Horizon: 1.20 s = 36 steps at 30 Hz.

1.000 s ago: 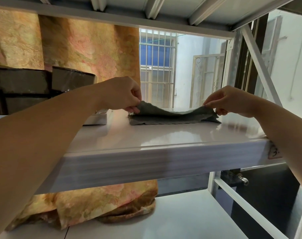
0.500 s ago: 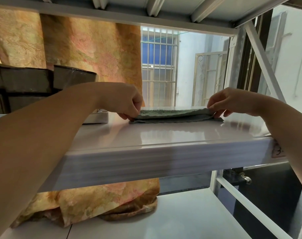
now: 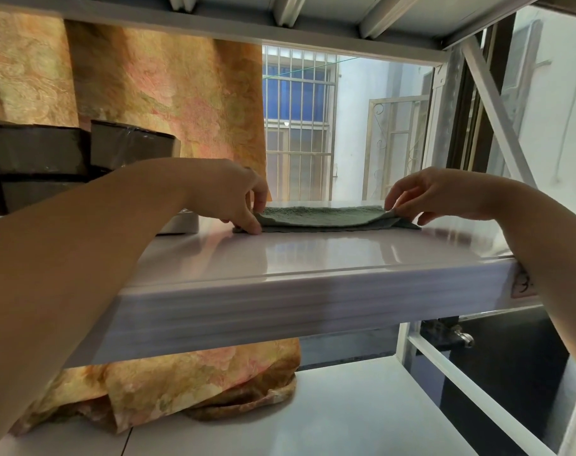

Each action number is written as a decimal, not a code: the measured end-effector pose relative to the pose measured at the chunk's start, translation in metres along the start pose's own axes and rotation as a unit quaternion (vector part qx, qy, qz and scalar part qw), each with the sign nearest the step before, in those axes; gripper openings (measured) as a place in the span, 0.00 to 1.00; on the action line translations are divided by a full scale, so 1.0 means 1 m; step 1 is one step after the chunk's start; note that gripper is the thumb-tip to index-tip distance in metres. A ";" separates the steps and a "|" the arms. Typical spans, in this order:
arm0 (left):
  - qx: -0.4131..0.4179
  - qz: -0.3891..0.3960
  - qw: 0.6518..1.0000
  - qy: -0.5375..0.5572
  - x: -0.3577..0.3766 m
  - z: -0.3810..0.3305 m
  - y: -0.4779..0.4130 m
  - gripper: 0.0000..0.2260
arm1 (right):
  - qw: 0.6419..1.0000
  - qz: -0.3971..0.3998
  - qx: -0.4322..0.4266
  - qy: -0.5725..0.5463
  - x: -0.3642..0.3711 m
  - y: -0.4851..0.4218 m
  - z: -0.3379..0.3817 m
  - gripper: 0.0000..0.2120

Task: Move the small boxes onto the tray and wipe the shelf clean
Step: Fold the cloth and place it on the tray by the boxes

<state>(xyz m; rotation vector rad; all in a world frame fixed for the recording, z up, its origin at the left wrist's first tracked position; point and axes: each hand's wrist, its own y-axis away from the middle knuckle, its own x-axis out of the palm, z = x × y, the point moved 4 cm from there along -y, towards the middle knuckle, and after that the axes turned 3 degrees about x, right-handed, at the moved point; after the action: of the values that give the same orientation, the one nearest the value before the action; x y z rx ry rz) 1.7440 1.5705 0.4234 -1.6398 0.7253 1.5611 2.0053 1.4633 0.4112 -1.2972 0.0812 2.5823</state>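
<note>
Head cam sits almost level with the shelf (image 3: pixel 313 255), so I only get a thin glossy slice of its top. Both hands are on the cloth (image 3: pixel 326 217), which lies near the back of the shelf and looks doubled over. The left hand (image 3: pixel 227 195) pinches the cloth's left edge, with its fingers (image 3: pixel 252 227) down on the shelf. The right hand (image 3: pixel 444 195) pinches the right edge and holds it a touch off the surface.

My read is that we're in the wiping part, or squaring the cloth up for it. The next move probably calls for a flat palm on the cloth and an even sweep across the top, without shoving it off the back.

Stuff I can't make out:
- The dark boxes (image 3: pixel 33 153) are at the far left, cut off by the frame.
- A white bit pokes out behind the left wrist. It may be the tray (image 3: pixel 181 223), but the arm covers most of it, so I can't say whether the boxes are on it.
- I can't see any dust or smears on the shelf at this angle.
</note>
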 end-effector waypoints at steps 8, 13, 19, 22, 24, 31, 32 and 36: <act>0.020 -0.042 0.996 -0.073 0.001 0.000 -0.003 0.08 | 0.997 0.056 0.038 0.024 0.006 0.005 0.000 0.19; -0.023 -0.104 0.994 0.003 -0.005 0.010 -0.005 0.05 | 0.998 0.031 0.040 0.026 0.005 0.002 -0.001 0.19; -0.070 -0.185 0.960 0.200 -0.012 0.020 -0.009 0.05 | 0.996 0.012 0.027 0.087 0.006 0.002 0.003 0.17; -0.080 -0.227 0.922 0.304 -0.014 0.024 -0.007 0.07 | 0.995 0.019 0.023 0.091 0.008 0.005 0.004 0.14; -0.074 -0.258 0.909 0.319 -0.018 0.027 -0.006 0.08 | 0.993 -0.008 0.019 0.114 0.005 0.004 0.003 0.11; -0.033 -0.281 0.947 0.150 -0.025 0.016 -0.001 0.11 | 0.990 -0.095 -0.015 0.103 -0.006 0.005 0.003 0.11; -0.034 -0.295 0.946 0.131 -0.026 0.015 0.000 0.10 | 0.989 -0.116 -0.025 0.084 -0.009 0.005 0.004 0.11; -0.038 -0.341 0.927 0.150 -0.032 0.021 0.003 0.04 | 0.977 -0.199 -0.059 -0.049 -0.020 0.005 0.006 0.09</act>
<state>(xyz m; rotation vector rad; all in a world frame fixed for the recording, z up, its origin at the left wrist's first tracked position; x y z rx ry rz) 1.7268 1.5830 0.4551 -1.9350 0.1877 0.8573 2.0108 1.4549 0.4309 -1.0883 -0.3226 2.3259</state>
